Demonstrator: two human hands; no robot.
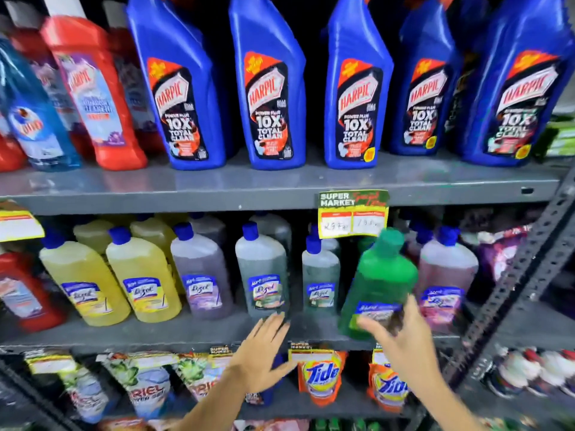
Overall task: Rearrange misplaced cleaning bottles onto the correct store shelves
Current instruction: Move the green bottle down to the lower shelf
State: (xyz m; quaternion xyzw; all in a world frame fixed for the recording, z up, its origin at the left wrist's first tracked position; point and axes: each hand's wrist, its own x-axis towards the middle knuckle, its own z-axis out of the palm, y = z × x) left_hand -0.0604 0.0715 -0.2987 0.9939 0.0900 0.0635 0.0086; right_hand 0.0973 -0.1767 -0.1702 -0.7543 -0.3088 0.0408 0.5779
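Observation:
A green bottle (378, 281) with a green cap leans to the right on the middle shelf (193, 332), among blue-capped Lizol bottles. My right hand (401, 337) is at its lower front, fingers spread across the label; the motion blur hides whether it grips. My left hand (264, 353) hovers open in front of the shelf edge, just below a grey-green Lizol bottle (264, 272). Yellow Lizol bottles (143, 275), a purple one (199, 272) and a pink one (445, 275) stand along the same shelf. Blue Harpic bottles (267, 85) fill the top shelf (280, 185).
Red Harpic bottles (93, 88) and a light blue bottle (34, 113) stand at the top left. Tide pouches (319, 377) and Ariel pouches (143, 387) hang on the lower shelf. A price tag (353, 213) hangs from the top shelf edge. A perforated metal upright (510, 290) bounds the right side.

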